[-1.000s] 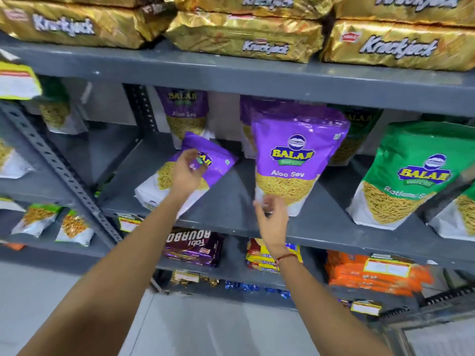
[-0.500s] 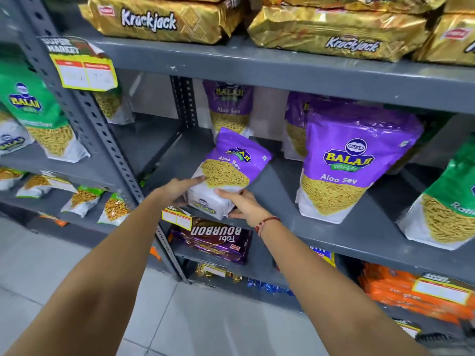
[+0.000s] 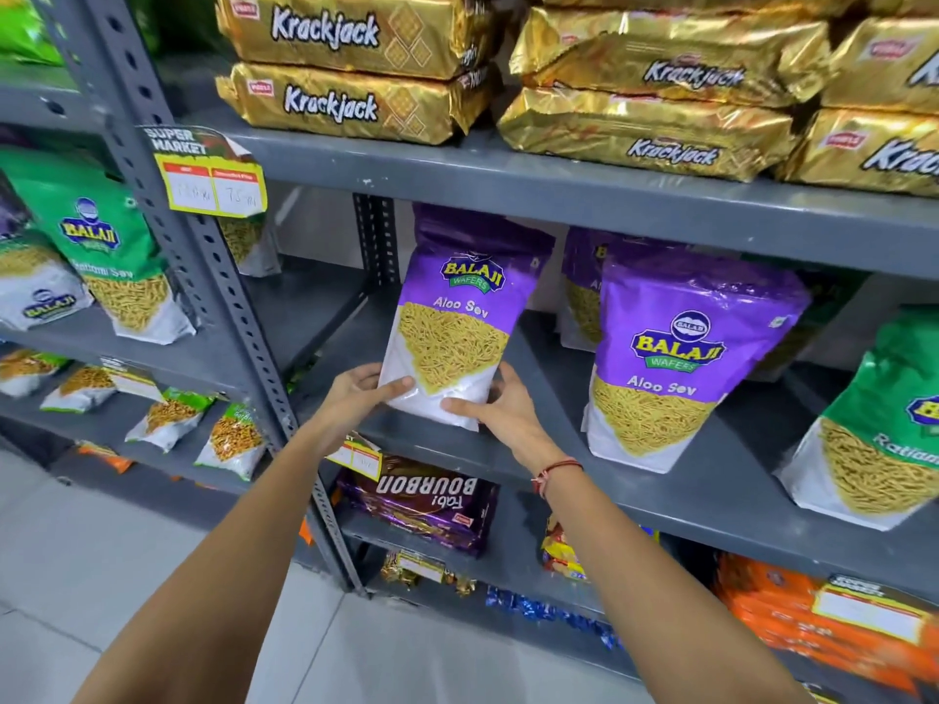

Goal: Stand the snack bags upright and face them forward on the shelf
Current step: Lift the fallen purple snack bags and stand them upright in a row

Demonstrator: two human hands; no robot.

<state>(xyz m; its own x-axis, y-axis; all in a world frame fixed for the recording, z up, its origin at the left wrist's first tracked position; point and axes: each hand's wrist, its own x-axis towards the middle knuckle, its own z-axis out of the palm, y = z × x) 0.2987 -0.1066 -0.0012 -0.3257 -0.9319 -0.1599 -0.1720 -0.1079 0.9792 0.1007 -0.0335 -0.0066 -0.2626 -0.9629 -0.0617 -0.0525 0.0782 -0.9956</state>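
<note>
1. left hand [image 3: 358,393] and right hand [image 3: 500,406] clasp the lower corners of the purple aloo sev bag [image 3: 455,327].
2. bag stands upright, label forward, near the shelf [image 3: 533,464] front edge, left end.

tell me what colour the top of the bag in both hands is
Purple, on the Aloo Sev bag, white at its base; head view.

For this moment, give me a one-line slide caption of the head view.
Both hands, left hand and right hand, hold a purple Aloo Sev bag upright, label forward, on the grey shelf.
</note>
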